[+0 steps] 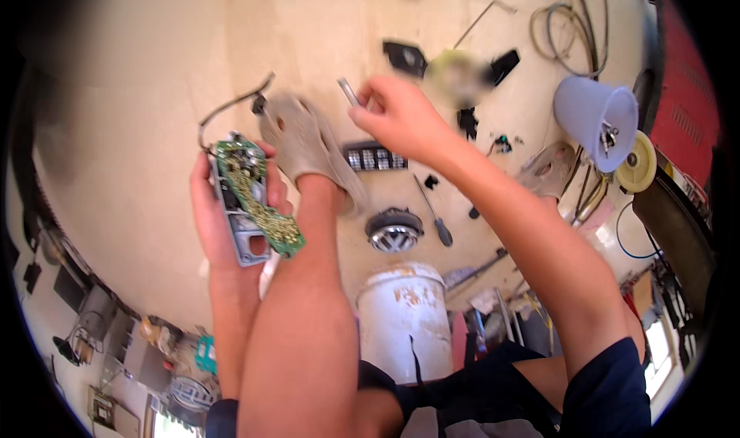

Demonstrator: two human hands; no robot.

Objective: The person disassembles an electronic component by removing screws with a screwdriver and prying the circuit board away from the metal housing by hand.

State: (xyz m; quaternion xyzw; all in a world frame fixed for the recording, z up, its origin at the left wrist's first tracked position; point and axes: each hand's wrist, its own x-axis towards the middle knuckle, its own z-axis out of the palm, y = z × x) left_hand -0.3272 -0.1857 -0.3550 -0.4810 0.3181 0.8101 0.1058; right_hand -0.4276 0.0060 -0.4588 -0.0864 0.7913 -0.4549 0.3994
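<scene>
My left hand is closed round a grey housing. A green circuit board, thick with solder points, lies along it at a slant, and its lower end sticks out past the side. From the top of the housing a black cable bends up and to the right. Above and right of my sandal, my right hand pinches a slim silvery metal piece; my fingers hide its lower end, so its kind is unclear.
On the floor lie a screwdriver, a round black part with a chrome emblem, a vented panel and several black parts. A lavender bucket leans at right, beside a coiled hose. A rusty white drum stands near me.
</scene>
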